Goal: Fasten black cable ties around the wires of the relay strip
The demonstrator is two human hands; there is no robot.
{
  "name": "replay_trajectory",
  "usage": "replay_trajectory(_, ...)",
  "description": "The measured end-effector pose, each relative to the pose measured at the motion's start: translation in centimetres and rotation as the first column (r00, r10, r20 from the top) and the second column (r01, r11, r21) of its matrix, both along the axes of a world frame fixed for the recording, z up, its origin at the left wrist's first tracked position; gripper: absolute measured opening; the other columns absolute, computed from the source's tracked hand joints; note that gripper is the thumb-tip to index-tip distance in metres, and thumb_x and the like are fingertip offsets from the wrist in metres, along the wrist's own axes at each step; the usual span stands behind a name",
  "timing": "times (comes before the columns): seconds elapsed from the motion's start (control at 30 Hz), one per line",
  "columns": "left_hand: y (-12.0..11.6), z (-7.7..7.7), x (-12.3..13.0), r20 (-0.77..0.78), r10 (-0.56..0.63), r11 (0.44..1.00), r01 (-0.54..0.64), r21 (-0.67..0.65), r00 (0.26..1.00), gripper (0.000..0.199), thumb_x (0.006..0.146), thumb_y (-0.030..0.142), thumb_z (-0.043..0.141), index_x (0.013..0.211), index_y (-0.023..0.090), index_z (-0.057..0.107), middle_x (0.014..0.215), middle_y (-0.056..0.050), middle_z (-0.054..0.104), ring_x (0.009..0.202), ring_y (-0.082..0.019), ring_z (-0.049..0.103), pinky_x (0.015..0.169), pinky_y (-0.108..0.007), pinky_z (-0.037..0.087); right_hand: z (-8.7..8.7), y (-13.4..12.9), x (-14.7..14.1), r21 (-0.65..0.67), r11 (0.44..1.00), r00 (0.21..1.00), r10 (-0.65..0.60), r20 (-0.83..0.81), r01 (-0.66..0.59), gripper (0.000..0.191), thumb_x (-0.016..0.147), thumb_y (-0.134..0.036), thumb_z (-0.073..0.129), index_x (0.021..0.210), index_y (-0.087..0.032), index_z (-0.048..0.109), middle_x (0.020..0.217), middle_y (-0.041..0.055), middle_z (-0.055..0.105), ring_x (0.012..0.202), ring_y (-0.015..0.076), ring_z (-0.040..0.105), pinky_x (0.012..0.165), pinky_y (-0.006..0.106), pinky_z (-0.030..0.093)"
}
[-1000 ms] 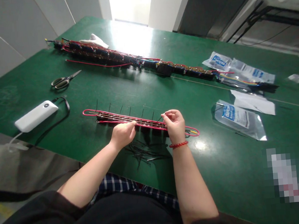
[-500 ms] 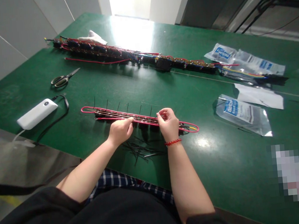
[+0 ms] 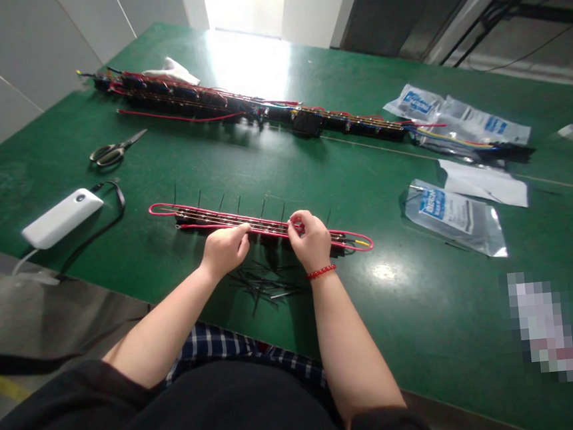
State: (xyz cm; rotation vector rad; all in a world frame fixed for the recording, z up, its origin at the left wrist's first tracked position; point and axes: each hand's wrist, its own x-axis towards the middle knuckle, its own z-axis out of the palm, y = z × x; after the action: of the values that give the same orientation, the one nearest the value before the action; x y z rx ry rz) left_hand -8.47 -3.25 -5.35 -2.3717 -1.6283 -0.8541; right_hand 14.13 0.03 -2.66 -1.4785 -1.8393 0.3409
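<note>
A narrow dark assembly (image 3: 206, 216) with red wires looped past both ends lies across the table in front of me. Several thin black cable ties stick up along its far edge. My left hand (image 3: 226, 249) is closed, thumb and fingers pinching the assembly's near edge at its middle. My right hand (image 3: 311, 239), a red bead bracelet at the wrist, is pinched over the right half of the assembly; what its fingertips hold is too small to make out. Loose black cable ties (image 3: 265, 285) lie in a pile below, between my wrists.
A long wired bar (image 3: 277, 112) stretches across the green table (image 3: 427, 336). Scissors (image 3: 108, 154) and a white power bank (image 3: 63, 218) with a cable are at the left. Plastic bags (image 3: 452, 217) and white paper (image 3: 487, 181) lie right; a blurred patch is nearer.
The whole view has shifted slightly, moving the scene a little left in the picture. My right hand has moved slightly left along the assembly, uncovering another upright tie; my left hand keeps its grip.
</note>
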Motion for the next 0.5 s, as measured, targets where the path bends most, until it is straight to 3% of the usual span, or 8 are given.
replay_trajectory(0.5,-0.26,0.03,0.11,-0.004,0.004,1.0,-0.004,-0.019,1.0,0.026,0.092,0.022,0.051,0.112,0.017,0.066,0.085,-0.006,0.075,0.075,-0.021,0.072,0.068,-0.031,0.051,-0.14,-0.15,-0.03,0.093,0.994,0.995,0.044,0.091,-0.053,0.009,0.092,-0.02,0.053,0.089,-0.023,0.062,0.077,0.002,0.064,0.072,0.0174,0.057,0.068,0.028,0.041)
